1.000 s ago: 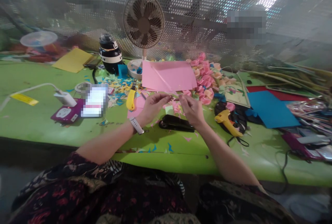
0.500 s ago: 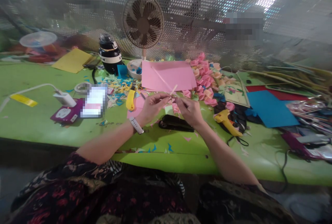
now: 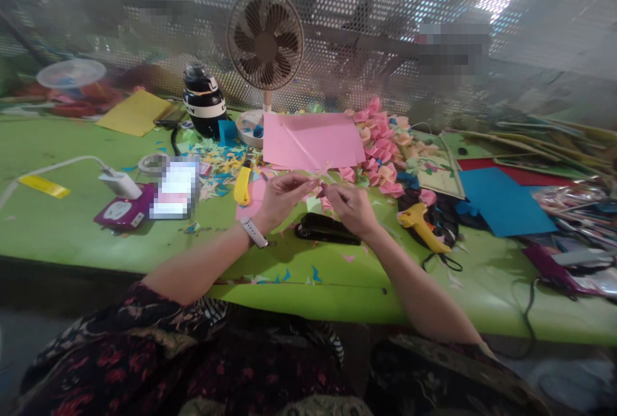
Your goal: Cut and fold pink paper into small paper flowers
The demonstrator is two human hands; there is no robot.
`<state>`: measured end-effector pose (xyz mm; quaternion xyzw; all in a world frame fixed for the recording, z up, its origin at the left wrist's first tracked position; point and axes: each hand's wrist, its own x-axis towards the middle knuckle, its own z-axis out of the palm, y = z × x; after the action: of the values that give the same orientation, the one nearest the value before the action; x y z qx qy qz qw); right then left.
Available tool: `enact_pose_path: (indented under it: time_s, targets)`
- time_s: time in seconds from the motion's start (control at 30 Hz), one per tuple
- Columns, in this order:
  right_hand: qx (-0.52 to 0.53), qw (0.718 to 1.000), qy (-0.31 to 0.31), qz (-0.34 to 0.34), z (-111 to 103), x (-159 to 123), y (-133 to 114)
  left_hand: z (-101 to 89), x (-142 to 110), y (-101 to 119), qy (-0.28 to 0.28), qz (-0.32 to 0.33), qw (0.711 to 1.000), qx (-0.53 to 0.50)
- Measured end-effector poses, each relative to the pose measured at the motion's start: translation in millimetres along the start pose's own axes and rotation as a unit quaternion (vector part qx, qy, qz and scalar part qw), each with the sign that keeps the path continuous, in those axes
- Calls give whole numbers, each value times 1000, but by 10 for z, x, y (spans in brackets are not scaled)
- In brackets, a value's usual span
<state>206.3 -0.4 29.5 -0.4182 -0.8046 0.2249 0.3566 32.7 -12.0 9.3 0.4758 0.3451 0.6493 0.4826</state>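
Observation:
My left hand [image 3: 288,194] and my right hand [image 3: 351,205] meet above the table, fingertips pinched close together. Between them is a small thin piece, partly hidden by the fingers and too small to name. Below my right hand lies a black stapler [image 3: 322,228]. Just behind the fingertips are pink paper sheets [image 3: 308,139]. A yellow-handled cutter [image 3: 243,186] rests on pink paper left of my left hand. Crumpled pink paper flowers [image 3: 380,149] are heaped beyond my right hand.
A fan [image 3: 266,40] and a black-and-white bottle [image 3: 205,101] stand at the back. To the left are a phone [image 3: 174,188] and a purple power strip [image 3: 123,210]. A yellow tool [image 3: 424,226] and a blue sheet [image 3: 504,200] lie right. Paper scraps [image 3: 219,162] are scattered about.
The pale strip that stuck up above my fingertips no longer stands out clearly. My fingers have shifted slightly; both hands remain in nearly the same place.

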Motion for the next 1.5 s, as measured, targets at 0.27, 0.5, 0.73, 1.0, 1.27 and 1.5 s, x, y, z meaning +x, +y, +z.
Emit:
enact_pose_path:
  time_s: [0.27, 0.5, 0.73, 1.0, 1.27, 1.5]
  targets:
    - [26, 999, -15, 16, -10, 20, 43, 13, -11, 7, 3, -2, 1000, 1]
    - [36, 999, -5, 24, 5, 26, 44, -12, -6, -50, -1, 0, 1000, -1]
    - [41, 999, -29, 19, -11, 21, 71, -13, 13, -49, 3, -13, 1000, -7]
    - [85, 992, -75, 59, -56, 34, 39, -23, 29, -80, -7, -46, 998, -30]
    - [85, 991, -87, 61, -71, 54, 13, -30, 31, -65, -20, -49, 998, -36]
    - [71, 994, -71, 40, -34, 36, 51, -27, 38, -64, -12, -44, 998, -41]
